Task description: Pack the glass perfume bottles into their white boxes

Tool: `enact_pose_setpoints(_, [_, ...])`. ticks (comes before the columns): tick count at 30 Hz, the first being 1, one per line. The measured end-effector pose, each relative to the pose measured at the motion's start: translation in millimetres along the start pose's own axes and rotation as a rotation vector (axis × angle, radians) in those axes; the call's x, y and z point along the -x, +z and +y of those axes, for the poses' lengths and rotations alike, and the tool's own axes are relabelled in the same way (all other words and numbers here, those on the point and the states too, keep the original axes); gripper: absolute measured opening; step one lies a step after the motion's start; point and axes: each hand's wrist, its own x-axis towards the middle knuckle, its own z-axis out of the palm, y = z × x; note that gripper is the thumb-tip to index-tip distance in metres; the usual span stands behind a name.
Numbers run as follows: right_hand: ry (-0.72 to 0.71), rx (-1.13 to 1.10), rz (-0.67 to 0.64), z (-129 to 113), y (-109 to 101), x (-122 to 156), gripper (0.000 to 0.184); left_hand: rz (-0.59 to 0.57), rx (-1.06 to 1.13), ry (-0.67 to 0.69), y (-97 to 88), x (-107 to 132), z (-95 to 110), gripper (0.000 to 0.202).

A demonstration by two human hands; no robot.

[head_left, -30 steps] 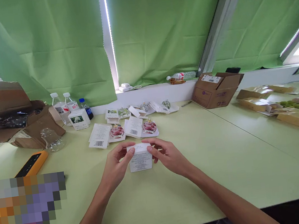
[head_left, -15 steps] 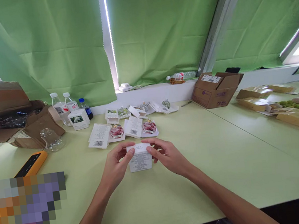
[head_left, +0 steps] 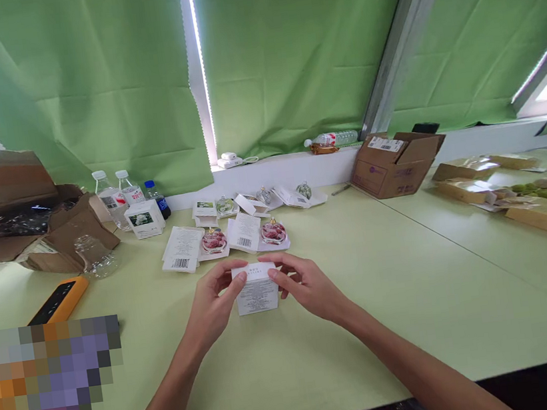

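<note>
my left hand point(head_left: 216, 293) and right hand point(head_left: 310, 283) are pinching the white box point(head_left: 256, 295) from both sides, probably to steady it.

A smooth, pale green bench point(head_left: 471, 327) stretches along the wall here, a thin seam crossing its right half. On it lie opened white printed cartons point(head_left: 182, 249), an orange-and-black oblong block point(head_left: 61, 299), a clear plastic bottle point(head_left: 96, 256), a brown cardboard box point(head_left: 384, 170) with raised flaps, and shallow tan cardboard trays point(head_left: 540, 219); whether the small white grey-printed box point(head_left: 257, 296) touches down, I can't tell.
</note>
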Motion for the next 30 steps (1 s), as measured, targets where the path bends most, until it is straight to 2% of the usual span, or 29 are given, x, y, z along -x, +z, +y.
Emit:
enact_pose_setpoints(19, [0.033,-0.162,-0.018,1.2,5.9,-3.4,0.034,-0.017,0.058,0.007,1.5,-4.1,-7.0,0.025])
enact_pose_setpoints(30, [0.046,-0.174,-0.024,3.9,4.3,-2.6,0.035,-0.032,0.076,-0.023,0.8,-3.3,-5.1,0.024])
